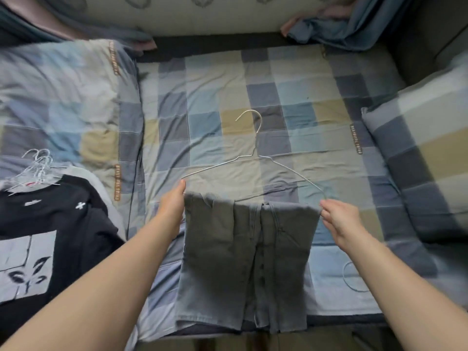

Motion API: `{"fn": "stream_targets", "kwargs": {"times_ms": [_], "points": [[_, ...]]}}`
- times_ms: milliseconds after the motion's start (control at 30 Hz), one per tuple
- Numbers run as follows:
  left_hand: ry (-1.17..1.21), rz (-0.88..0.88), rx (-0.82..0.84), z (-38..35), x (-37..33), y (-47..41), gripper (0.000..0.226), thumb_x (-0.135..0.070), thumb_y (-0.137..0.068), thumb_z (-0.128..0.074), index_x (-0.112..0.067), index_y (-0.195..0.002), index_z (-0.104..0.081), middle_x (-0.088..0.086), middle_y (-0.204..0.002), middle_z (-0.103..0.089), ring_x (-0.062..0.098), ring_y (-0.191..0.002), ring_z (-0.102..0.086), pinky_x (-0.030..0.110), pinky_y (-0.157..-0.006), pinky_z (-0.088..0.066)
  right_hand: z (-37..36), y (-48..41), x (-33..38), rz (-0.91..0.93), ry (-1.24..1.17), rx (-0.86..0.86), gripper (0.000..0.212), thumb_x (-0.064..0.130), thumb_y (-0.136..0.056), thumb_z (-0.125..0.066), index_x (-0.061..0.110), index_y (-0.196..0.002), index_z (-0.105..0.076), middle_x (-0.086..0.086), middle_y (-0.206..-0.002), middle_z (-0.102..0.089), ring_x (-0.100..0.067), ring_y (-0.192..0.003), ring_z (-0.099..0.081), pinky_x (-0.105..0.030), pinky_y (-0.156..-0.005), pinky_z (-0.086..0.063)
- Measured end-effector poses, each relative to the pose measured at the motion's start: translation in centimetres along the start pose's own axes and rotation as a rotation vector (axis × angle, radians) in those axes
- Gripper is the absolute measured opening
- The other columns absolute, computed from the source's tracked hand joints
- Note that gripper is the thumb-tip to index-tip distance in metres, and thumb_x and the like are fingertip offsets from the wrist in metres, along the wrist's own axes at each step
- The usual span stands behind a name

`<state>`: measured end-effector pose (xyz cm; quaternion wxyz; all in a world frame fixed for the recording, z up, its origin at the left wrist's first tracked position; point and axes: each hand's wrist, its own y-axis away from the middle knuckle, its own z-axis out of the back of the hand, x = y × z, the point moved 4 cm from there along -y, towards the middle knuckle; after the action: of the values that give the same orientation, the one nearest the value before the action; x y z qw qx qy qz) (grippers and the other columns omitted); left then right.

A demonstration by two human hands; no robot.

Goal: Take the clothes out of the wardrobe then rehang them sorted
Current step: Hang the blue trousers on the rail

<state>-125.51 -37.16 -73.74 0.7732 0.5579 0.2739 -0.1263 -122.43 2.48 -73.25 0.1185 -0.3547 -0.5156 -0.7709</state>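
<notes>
Checked bedsheet (291, 84): left hand (172, 211), right hand (339, 220) seemingly pinch hanger (254, 153) ends, jeans (228, 239) draped between

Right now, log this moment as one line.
grey trousers draped over wire hanger | left hand at left end, grip unclear | right hand pinches right end | black T-shirt, hanger pile at left
</notes>
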Motion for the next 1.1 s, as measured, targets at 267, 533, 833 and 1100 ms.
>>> {"fn": "stream_targets", "kwargs": {"times_ms": [267,533,833,1100], "points": [[0.135,-0.18,-0.063,4.7,-3.2,15.2,0.04,-0.059,-0.092,-0.058,-0.019,-0.093,-0.062,0.001,-0.111,-0.069,0.018,-0.106,-0.064,0.041,-0.092,-0.044,8.0,12.1,6.2,0.255,0.153,0.014,0.01,0.006,-0.086,-0.071,0.007,-0.096,-0.072,-0.012,-0.088,-0.073,-0.019,-0.077,-0.069,-0.031,-0.075,-0.055],[0.251,-0.469,-0.059,5.6,-9.6,23.7,0.036,-0.045,-0.095,-0.062,-0.01,-0.1,-0.058,0.009,-0.095,-0.064,0.02,-0.081,-0.062,0.034,-0.075,-0.053,12.9,20.9,14.5,0.643,0.224,0.038,0.01,0.005,-0.085,-0.072,0.014,-0.084,-0.073,-0.01,-0.084,-0.073,-0.026,-0.082,-0.071,-0.037,-0.081,-0.058],[0.3,-0.787,0.057,5.6,-20.3,30.0,0.044,-0.048,-0.093,-0.064,-0.004,-0.099,-0.061,0.011,-0.088,-0.066,0.025,-0.08,-0.064,0.041,-0.08,-0.056,16.3,30.1,22.2,0.984,0.098,-0.15,0.017,0.009,-0.09,-0.068,0.021,-0.078,-0.072,0.003,-0.07,-0.073,-0.018,-0.072,-0.068,-0.034,-0.078,-0.054],[0.17,-1.079,0.225,5.2,-28.5,35.5,0.047,-0.057,-0.085,-0.07,-0.013,-0.074,-0.059,0.008,-0.07,-0.061,0.026,-0.069,-0.058,0.046,-0.067,-0.053,17.4,41.8,26.1,1.124,0.118,-0.347,0.016,0.008,-0.093,-0.064,0.01,-0.078,-0.066,-0.005,-0.06,-0.059,-0.009,-0.045,-0.048,-0.026,-0.051,-0.046]]}}
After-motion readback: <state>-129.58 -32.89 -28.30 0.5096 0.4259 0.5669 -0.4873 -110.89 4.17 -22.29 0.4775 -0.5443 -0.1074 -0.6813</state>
